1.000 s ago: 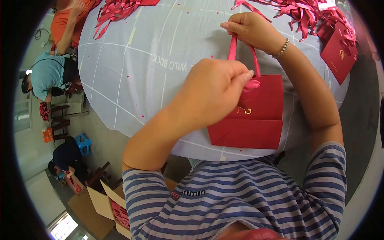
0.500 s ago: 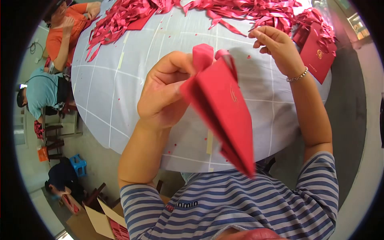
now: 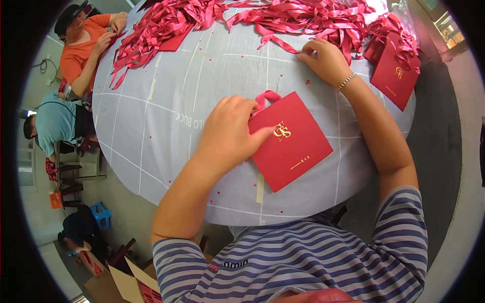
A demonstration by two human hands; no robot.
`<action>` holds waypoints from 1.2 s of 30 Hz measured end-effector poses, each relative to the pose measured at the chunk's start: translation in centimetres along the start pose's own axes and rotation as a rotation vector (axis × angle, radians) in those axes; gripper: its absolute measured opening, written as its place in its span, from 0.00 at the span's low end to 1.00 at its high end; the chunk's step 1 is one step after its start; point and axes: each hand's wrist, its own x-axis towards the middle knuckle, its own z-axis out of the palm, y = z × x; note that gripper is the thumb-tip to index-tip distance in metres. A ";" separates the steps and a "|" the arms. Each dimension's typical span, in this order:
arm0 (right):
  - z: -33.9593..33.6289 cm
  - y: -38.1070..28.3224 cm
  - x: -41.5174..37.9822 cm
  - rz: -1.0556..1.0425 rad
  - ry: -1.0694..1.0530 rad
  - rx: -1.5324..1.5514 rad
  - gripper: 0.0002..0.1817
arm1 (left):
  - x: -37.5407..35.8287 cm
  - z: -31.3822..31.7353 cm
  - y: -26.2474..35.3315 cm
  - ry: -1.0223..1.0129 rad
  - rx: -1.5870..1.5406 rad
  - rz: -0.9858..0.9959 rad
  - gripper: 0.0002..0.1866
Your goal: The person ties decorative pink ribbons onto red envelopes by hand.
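Note:
A flat red gift bag (image 3: 295,151) with gold lettering lies tilted on the table before me, its printed face up. My left hand (image 3: 230,129) grips its upper left edge, thumb across the face and fingers by the pink-red ribbon handle (image 3: 266,97). Farther off to the right, my right hand (image 3: 326,63) has thumb and forefinger pinched at the loose end of a red ribbon (image 3: 283,44). That ribbon trails out of a large tangled ribbon pile (image 3: 313,17) along the far side.
More red bags with ribbons (image 3: 396,76) lie at the right edge of the table (image 3: 166,131). Another ribbon heap (image 3: 161,35) covers the far left. A person in orange (image 3: 83,55) sits at the left; others work beyond. An open carton (image 3: 134,280) stands at lower left.
The bag has gone from being held up edge-on to lying face up on the table, my left hand lowered with it. My right hand has moved left to the ribbon end.

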 end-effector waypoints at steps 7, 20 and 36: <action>0.3 -0.4 1.6 0.149 -0.063 0.355 0.06 | -0.1 -0.1 -1.4 0.094 0.067 0.040 0.20; 0.3 -1.7 0.5 0.029 -0.092 0.097 0.11 | -0.5 -0.3 -0.6 -0.134 0.082 0.085 0.16; -3.4 -11.3 -4.1 -0.442 -0.081 0.334 0.05 | -0.1 -0.9 -0.3 -0.150 -0.017 -0.028 0.12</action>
